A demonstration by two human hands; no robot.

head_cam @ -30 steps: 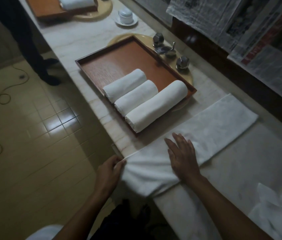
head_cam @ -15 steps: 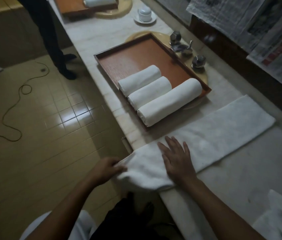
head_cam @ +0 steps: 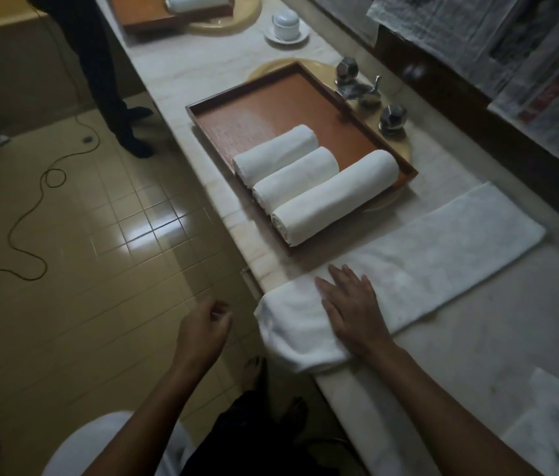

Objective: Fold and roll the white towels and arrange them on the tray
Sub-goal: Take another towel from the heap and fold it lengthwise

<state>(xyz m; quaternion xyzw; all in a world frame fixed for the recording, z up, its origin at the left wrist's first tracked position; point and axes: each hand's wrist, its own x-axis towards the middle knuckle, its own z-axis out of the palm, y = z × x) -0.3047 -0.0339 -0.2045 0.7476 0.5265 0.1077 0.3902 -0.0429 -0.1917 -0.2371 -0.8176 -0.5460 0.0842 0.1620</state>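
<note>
Right hand (head_cam: 350, 312) flat on overhanging towel (head_cam: 443, 242) end

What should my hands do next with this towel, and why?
Probably bring the left hand to the near end of the towel and start rolling: it lies folded flat, the right hand presses it, and three rolls sit in the tray.

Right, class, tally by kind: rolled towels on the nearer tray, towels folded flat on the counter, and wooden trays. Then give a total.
Rolled towels on the nearer tray: 3
Flat folded towel, under the right hand: 1
Wooden trays, the nearer one plus the far tray: 2
Total: 6
</note>
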